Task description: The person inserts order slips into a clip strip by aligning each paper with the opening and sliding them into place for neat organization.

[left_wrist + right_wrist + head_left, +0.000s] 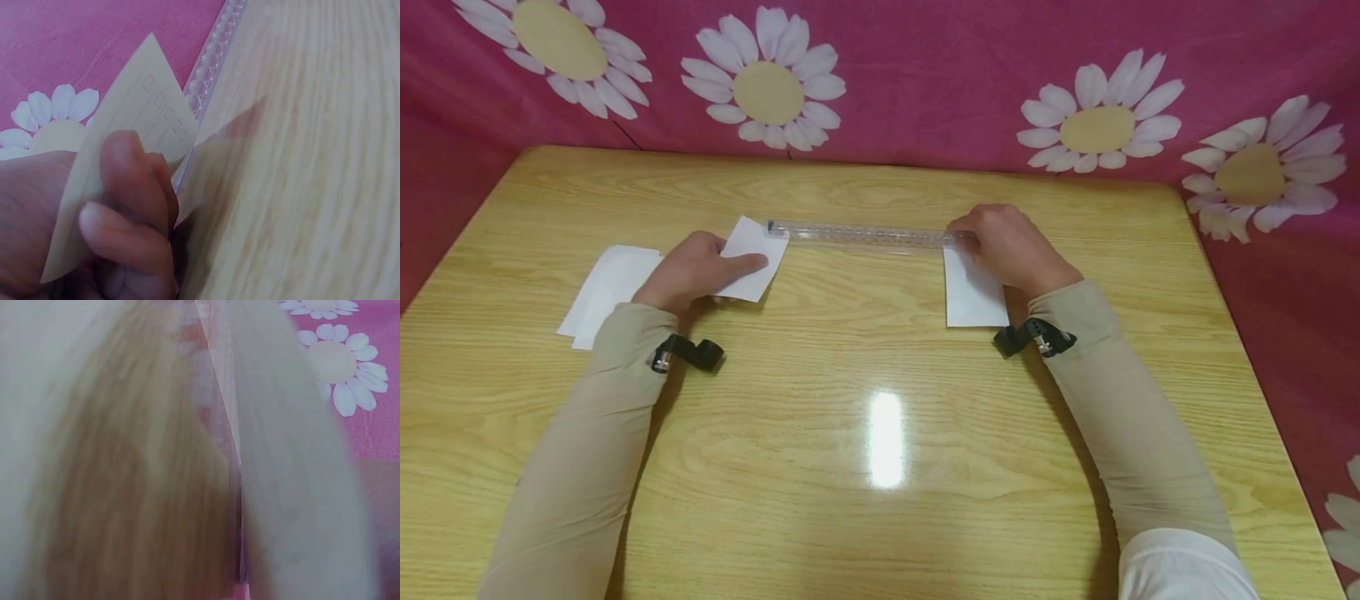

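My left hand point(696, 267) pinches a white paper card point(758, 246), thumb on top and fingers beneath. In the left wrist view the card point(140, 106) stands tilted, faint lines and several small printed boxes on its face. Its upper corner meets the left end of a long clear plastic strip point(865, 236) with a bumpy surface. At the strip's right end, my right hand point(1011, 246) has its fingers curled over the top of another white card point(970, 292). That card point(300, 462) looms large and blurred in the right wrist view. The right fingertips are hidden.
Several white cards point(613, 287) lie overlapped on the wooden table point(820, 383), left of my left hand. A pink cloth point(917, 83) with daisies hangs behind the far edge. Each wrist wears a black camera strap.
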{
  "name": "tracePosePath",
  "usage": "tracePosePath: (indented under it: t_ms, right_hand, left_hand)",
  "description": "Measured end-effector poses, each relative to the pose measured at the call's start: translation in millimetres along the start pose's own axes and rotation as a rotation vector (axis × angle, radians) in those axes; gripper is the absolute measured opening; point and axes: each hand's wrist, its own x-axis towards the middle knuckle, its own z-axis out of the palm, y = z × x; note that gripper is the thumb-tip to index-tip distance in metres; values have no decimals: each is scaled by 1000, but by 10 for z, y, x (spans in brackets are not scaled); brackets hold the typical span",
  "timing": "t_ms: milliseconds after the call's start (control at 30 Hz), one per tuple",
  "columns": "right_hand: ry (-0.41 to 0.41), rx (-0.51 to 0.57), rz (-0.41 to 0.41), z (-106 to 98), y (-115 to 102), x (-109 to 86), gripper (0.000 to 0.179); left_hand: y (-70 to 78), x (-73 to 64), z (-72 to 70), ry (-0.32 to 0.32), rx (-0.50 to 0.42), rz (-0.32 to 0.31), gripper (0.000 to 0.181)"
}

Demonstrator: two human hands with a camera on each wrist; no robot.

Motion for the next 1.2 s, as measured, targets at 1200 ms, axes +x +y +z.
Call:
tracePosePath:
  t_ms: [1200]
  right_hand:
    - [-6, 10, 15, -8, -15, -2, 28]
  left_hand:
    - [134, -40, 154, -16, -82, -14, 57]
